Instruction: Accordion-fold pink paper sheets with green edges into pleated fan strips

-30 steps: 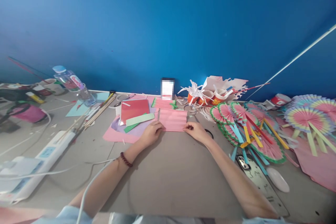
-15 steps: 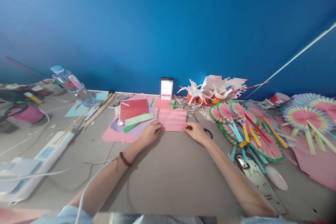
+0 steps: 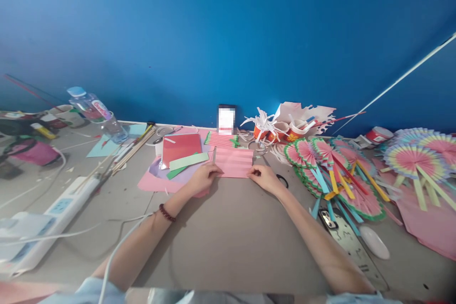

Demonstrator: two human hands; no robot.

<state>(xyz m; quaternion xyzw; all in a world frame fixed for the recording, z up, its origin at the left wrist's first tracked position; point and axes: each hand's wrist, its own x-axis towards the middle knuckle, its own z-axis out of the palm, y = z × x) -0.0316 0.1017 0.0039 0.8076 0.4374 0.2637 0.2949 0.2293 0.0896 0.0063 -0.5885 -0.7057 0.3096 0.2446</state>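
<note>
Left hand (image 3: 204, 178) and right hand (image 3: 264, 177), fingers and thumbs drawn nearly together, pinch the two near corners of a pink sheet (image 3: 234, 162), which lies creased crosswise on the grey table (image 3: 228, 242) between them. Just beyond the left hand is a pale green strip (image 3: 188, 161) on a red packet (image 3: 181, 147); past the sheet's far edge sits pleated pink-and-green paper (image 3: 221, 139), then a blurred screen (image 3: 227, 118) before the blue wall (image 3: 228, 33).

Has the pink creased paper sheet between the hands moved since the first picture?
No: against the black-framed upright screen, the pink creased paper sheet shows no clear shift either way.
</note>
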